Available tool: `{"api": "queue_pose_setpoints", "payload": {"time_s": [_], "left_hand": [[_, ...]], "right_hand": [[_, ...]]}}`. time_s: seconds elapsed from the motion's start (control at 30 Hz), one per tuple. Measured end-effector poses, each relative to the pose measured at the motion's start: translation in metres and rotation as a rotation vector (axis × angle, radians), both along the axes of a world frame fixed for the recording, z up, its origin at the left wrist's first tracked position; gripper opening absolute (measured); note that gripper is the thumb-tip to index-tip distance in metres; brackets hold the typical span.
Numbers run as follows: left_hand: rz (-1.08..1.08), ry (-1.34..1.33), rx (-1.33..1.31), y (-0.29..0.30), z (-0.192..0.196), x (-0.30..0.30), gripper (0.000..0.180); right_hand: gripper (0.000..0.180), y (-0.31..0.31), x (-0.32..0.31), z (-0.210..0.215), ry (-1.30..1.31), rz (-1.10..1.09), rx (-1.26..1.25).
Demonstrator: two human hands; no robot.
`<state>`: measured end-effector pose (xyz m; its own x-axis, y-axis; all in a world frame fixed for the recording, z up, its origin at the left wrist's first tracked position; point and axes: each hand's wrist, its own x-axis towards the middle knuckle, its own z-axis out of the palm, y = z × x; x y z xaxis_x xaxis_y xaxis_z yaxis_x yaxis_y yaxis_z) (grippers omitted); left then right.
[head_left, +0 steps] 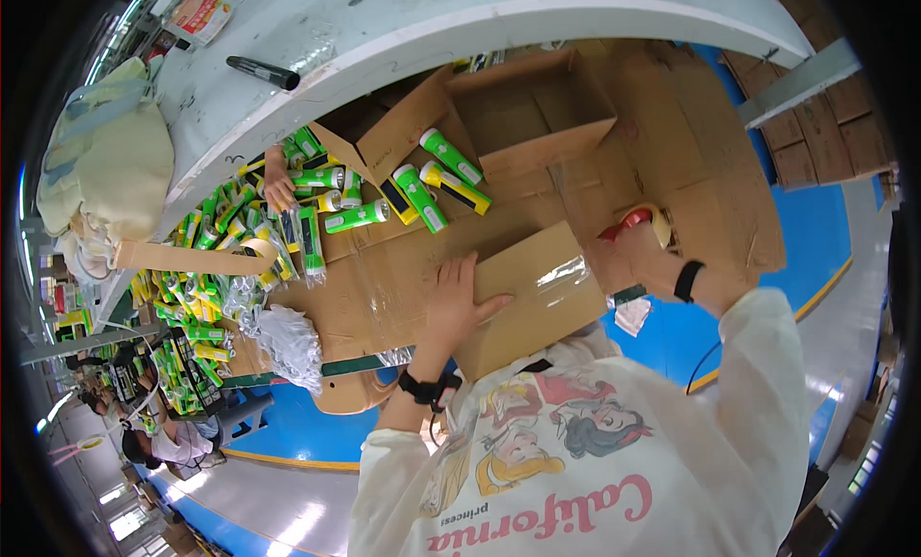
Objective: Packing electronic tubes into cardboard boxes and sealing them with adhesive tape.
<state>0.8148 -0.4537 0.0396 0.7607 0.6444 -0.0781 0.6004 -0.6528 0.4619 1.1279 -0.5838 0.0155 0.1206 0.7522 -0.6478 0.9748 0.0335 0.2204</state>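
A closed cardboard box [523,303] lies tilted against my front, with shiny clear tape across its right part. My left hand [453,303] holds the box at its left side, the thumb stretched over the top and the fingers along the edge. Just beyond the box's right end, my right hand [641,258] is closed round a red tape dispenser [637,217] with a tan roll. Its fingertips are partly hidden.
Green and yellow flashlights [350,216] lie loose and in piles to the left. Another person's hand [278,181] reaches among them. Open cartons [532,111] stand at the back under a white shelf [413,39]. A marker [262,72] lies on the shelf.
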Motion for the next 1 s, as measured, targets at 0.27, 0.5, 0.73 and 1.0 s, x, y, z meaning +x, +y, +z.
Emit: {"api": "queue_pose_setpoints", "payload": {"time_s": [0.27,0.5,0.73,1.0], "left_hand": [[-0.229,-0.034,0.216,-0.041,0.012,0.015,0.069],[0.083,-0.06,0.177,-0.026,0.016,-0.012,0.074],[0.215,0.109,0.25,-0.026,-0.014,-0.027,0.077],[0.665,-0.555,-0.253,-0.037,-0.042,-0.056,0.071]], "right_hand": [[0.032,-0.006,-0.03,-0.06,0.207,-0.265,0.766],[0.041,0.006,-0.072,0.051,0.512,-0.398,1.193],[0.063,0.02,-0.144,0.035,0.613,0.129,0.754],[0.063,0.003,-0.099,-0.002,1.017,-0.642,0.874]]}}
